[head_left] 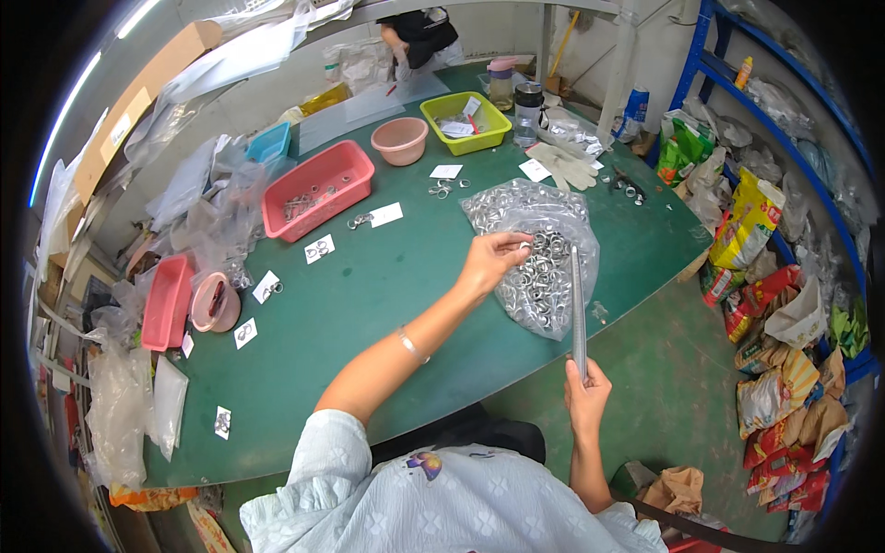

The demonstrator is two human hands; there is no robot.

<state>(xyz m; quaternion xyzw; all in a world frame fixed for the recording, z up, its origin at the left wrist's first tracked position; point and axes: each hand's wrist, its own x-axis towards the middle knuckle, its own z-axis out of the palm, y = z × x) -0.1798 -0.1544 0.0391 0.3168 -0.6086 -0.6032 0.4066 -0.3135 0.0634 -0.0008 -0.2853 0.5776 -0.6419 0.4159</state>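
My left hand (494, 264) is closed in a pinch over the plastic bag, with a small silvery ring (525, 245) at its fingertips. A clear plastic bag (570, 221) full of metal rings (546, 281) lies at the table's right side, its mouth open. My right hand (587, 398), beyond the table's front edge, is wrapped round the lower end of a ring mandrel (578, 309). This long, tapered grey metal rod stands nearly upright in view, its narrow tip over the bag's right side.
The green table (387, 286) bears white cards (386, 215) with small ring groups, a pink basin (318, 189), a pink bowl (399, 141), a yellow-green basket (466, 122), bottles (527, 113) and gloves (560, 164). A blue shelf (774, 120) and bags line the right. Another person (420, 41) is beyond.
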